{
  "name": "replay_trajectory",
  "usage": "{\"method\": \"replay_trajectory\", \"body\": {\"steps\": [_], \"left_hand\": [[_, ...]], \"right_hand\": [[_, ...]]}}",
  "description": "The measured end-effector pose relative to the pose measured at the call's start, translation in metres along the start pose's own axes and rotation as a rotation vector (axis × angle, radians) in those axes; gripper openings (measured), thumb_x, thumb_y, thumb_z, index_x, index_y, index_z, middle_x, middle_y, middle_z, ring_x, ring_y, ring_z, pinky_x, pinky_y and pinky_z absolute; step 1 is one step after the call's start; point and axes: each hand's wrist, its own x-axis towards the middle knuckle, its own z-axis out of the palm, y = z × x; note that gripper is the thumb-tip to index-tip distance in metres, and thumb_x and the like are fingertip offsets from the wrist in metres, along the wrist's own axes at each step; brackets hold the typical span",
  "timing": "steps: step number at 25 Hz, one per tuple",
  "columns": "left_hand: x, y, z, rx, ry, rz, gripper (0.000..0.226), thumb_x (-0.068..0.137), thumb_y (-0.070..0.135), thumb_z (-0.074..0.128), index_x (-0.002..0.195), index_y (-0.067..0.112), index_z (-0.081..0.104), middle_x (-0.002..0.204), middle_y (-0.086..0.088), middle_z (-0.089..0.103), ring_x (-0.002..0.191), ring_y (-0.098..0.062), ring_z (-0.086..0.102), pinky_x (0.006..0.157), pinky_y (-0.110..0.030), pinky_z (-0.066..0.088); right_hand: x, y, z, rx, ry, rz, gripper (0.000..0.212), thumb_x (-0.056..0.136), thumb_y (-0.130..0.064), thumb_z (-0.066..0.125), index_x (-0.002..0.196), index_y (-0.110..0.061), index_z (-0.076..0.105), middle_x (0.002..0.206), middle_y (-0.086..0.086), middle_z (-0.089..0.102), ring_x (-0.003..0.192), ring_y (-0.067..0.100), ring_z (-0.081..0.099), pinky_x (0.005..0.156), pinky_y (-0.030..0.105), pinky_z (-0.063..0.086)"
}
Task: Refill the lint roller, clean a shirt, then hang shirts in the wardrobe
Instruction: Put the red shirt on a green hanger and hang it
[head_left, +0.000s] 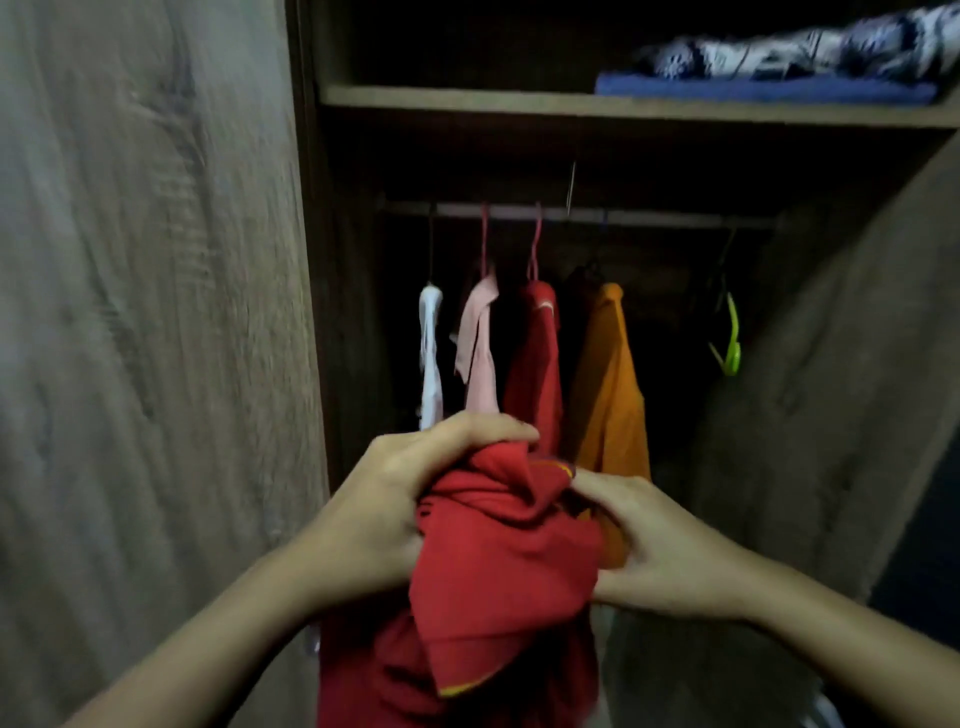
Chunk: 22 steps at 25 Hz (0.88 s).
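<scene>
Head view: we note the left hand (395, 499) gripping the bunched top of the red shirt (498, 561), while the right hand (670, 551) pinches its collar edge. Both hold the shirt before the open wardrobe (467, 100), below the rail (649, 217) carrying hung shirts (608, 374).

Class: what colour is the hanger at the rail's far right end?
The hanger is lime green, head view.

The red shirt (498, 561) runs off the bottom edge; its folds hide the fingertips of my right hand (670, 551).
</scene>
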Motion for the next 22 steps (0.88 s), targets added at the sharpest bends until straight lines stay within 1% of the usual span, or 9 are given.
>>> {"method": "replay_trajectory", "body": {"steps": [6,10,11,13,15,16,18,20,22], "left_hand": [[-0.03,-0.027,0.041,-0.036,-0.226,-0.238,0.065,0.072,0.025,0.075,0.12,0.043,0.035,0.111,0.017,0.059,0.095,0.002,0.062,0.084,-0.013,0.047],[-0.044,-0.048,0.056,-0.353,-0.065,-0.598,0.049,0.079,0.034,0.063,0.126,0.026,0.05,0.111,0.008,0.064,0.084,-0.012,0.062,0.101,-0.039,0.045],[-0.042,-0.047,0.062,-0.512,0.014,-0.636,0.045,0.077,0.037,0.067,0.12,0.034,0.054,0.101,0.013,0.068,0.083,-0.006,0.063,0.096,-0.034,0.048],[-0.046,-0.039,0.066,-0.437,0.092,-0.562,0.016,0.079,0.018,0.068,0.093,0.021,0.06,0.07,0.009,0.07,0.066,0.002,0.062,0.069,-0.012,0.052],[-0.048,-0.033,0.053,-0.463,0.059,-0.507,0.044,0.044,-0.014,0.061,0.079,0.012,0.063,0.061,0.006,0.067,0.051,0.005,0.059,0.051,-0.003,0.044],[-0.04,-0.026,0.047,-0.512,-0.009,-0.508,0.057,0.029,-0.013,0.056,0.083,0.004,0.067,0.07,0.003,0.068,0.05,0.007,0.059,0.054,-0.001,0.042],[-0.033,-0.03,0.039,-0.569,0.002,-0.579,0.048,0.057,-0.002,0.061,0.105,0.002,0.061,0.091,-0.008,0.06,0.065,0.001,0.058,0.064,-0.007,0.043],[-0.034,-0.022,0.033,-0.556,-0.002,-0.593,0.017,0.084,0.007,0.064,0.098,0.012,0.057,0.085,-0.009,0.055,0.07,-0.011,0.049,0.06,-0.016,0.042],[-0.033,-0.027,0.037,-0.41,0.037,-0.549,0.011,0.088,0.01,0.062,0.083,0.019,0.058,0.072,-0.003,0.055,0.065,-0.01,0.045,0.057,-0.02,0.038]], "right_hand": [[-0.023,-0.005,0.027,0.535,-0.049,0.197,0.061,0.07,0.004,0.075,0.116,-0.025,0.048,0.095,-0.01,0.064,0.088,0.0,0.062,0.08,0.018,0.05],[-0.025,-0.003,0.031,0.681,-0.078,0.233,0.063,0.074,0.004,0.07,0.121,-0.028,0.043,0.094,-0.012,0.061,0.08,0.004,0.06,0.072,0.016,0.048],[-0.024,-0.003,0.032,0.643,-0.042,0.207,0.053,0.077,0.004,0.067,0.117,-0.024,0.046,0.09,-0.008,0.058,0.077,0.008,0.056,0.07,0.017,0.045],[-0.021,-0.003,0.034,0.564,0.082,0.145,0.028,0.078,-0.005,0.065,0.101,-0.018,0.057,0.087,-0.001,0.058,0.079,0.012,0.051,0.073,0.021,0.042],[-0.021,-0.004,0.031,0.59,0.156,0.126,0.015,0.075,-0.011,0.065,0.09,-0.013,0.061,0.081,-0.008,0.065,0.08,0.003,0.057,0.074,0.016,0.045],[-0.021,-0.004,0.027,0.59,0.157,0.137,0.017,0.075,-0.007,0.064,0.09,-0.015,0.062,0.08,-0.01,0.066,0.079,0.0,0.058,0.073,0.014,0.045],[-0.024,-0.006,0.021,0.529,0.062,0.172,0.037,0.072,0.004,0.06,0.1,-0.022,0.062,0.089,-0.01,0.065,0.084,-0.001,0.058,0.077,0.012,0.044],[-0.026,-0.011,0.015,0.548,-0.115,0.224,0.064,0.062,0.01,0.053,0.116,-0.025,0.053,0.105,-0.01,0.057,0.096,0.002,0.054,0.083,0.015,0.042],[-0.026,-0.016,0.013,0.651,-0.173,0.262,0.076,0.053,0.009,0.052,0.123,-0.022,0.045,0.108,-0.006,0.052,0.098,0.004,0.052,0.083,0.018,0.043]]}}
